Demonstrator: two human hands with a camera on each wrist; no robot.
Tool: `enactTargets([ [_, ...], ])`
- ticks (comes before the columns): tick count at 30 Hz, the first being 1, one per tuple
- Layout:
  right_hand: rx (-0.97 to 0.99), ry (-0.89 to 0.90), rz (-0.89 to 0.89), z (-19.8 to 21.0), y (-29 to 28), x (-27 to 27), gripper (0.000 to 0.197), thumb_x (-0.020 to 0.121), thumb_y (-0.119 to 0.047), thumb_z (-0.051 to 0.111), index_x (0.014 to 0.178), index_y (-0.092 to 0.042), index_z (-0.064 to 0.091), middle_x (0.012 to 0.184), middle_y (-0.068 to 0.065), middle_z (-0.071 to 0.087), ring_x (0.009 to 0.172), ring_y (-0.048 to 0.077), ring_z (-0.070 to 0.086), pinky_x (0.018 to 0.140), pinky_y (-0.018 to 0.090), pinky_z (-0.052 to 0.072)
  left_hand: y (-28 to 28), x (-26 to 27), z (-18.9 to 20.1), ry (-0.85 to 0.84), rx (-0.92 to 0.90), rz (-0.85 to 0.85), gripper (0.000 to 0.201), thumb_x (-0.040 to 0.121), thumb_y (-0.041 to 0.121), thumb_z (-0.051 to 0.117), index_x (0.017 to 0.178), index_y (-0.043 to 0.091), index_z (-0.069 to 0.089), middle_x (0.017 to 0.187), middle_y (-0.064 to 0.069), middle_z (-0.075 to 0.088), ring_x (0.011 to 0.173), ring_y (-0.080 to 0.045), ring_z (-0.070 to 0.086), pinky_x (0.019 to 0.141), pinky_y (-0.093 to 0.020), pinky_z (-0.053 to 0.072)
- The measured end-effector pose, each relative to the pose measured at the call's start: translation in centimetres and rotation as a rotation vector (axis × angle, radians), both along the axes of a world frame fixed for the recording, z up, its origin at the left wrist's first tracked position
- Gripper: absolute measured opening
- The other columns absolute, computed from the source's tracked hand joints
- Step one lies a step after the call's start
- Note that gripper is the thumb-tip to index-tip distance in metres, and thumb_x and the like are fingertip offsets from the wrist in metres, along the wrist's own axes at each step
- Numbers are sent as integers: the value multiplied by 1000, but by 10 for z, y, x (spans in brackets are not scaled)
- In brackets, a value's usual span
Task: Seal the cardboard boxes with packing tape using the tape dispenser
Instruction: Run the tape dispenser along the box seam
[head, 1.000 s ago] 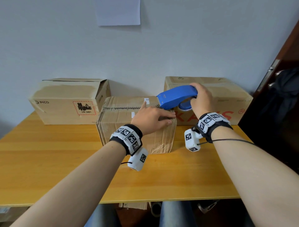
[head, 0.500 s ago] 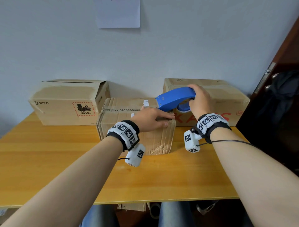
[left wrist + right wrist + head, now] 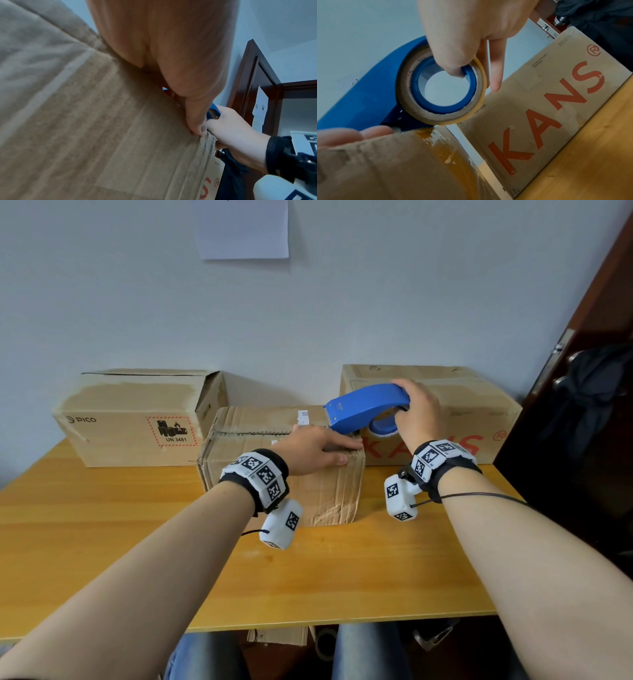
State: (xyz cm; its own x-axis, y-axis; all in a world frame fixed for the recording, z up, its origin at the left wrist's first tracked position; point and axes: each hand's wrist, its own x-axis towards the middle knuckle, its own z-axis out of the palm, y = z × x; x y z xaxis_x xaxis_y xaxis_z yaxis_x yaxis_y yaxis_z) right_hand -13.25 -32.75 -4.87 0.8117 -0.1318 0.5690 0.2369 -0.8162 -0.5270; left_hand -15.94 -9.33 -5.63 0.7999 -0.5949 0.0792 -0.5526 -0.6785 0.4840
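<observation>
A small worn cardboard box [image 3: 315,491] stands in the middle of the wooden table [image 3: 102,525]. My left hand [image 3: 315,446] lies flat on its top right corner, thumb [image 3: 197,121] over the front edge. My right hand [image 3: 418,416] grips the blue tape dispenser [image 3: 363,407], thumb [image 3: 453,65] hooked in the roll's core. The dispenser's front end rests on the box's top right edge. Brown tape [image 3: 440,142] runs from the roll [image 3: 440,88] down the box's right side.
A PICO box [image 3: 137,419] with a raised flap sits at the back left. A KANS box [image 3: 472,419] sits at the back right, just behind the dispenser. A dark wooden door [image 3: 582,392] with hanging black fabric borders the table's right end.
The dispenser has shifted slightly left along the box top. My left hand stays pressed on the box's corner.
</observation>
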Motion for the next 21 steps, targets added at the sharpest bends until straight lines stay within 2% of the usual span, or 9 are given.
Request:
enactTargets([
  [4,-21,-22,-9,-1,-4,-1,56,85,7,56,133,-22,62,126,2,63,112,24,59,85,27,44,-1,-1,2,4,-1,8,41,98,32,62,135,47,56,138,33,52,135,3,44,121,-50,24],
  [8,16,-52,-45,-4,-20,2,55,85,6,57,131,-24,63,122,3,66,109,26,61,86,37,54,0,-2,1,29,-29,18,40,97,31,63,134,48,58,137,35,52,136,5,42,121,-50,22],
  [10,25,-57,-74,-6,-32,4,55,85,6,58,130,-24,63,121,3,67,107,27,62,86,36,54,0,-2,2,35,-33,23,40,97,32,63,133,49,58,136,37,51,135,5,43,122,-50,22],
  [12,61,-57,-111,-7,-46,5,53,86,6,57,130,-23,64,121,4,67,108,27,62,89,36,52,-1,-3,3,46,-44,33,39,97,32,63,132,48,59,134,37,53,134,5,44,122,-48,22],
  [15,117,-42,-177,-7,-73,5,52,86,6,55,128,-23,64,123,3,66,110,27,62,94,36,51,-1,-2,3,57,-52,39,38,97,32,64,131,47,60,137,29,56,135,0,46,122,-43,26],
  [21,117,-24,-211,-12,-93,1,53,86,7,52,131,-20,62,127,6,65,114,29,61,98,38,48,0,-3,2,56,-75,49,37,96,32,64,130,47,61,135,32,56,131,5,46,122,-41,26],
])
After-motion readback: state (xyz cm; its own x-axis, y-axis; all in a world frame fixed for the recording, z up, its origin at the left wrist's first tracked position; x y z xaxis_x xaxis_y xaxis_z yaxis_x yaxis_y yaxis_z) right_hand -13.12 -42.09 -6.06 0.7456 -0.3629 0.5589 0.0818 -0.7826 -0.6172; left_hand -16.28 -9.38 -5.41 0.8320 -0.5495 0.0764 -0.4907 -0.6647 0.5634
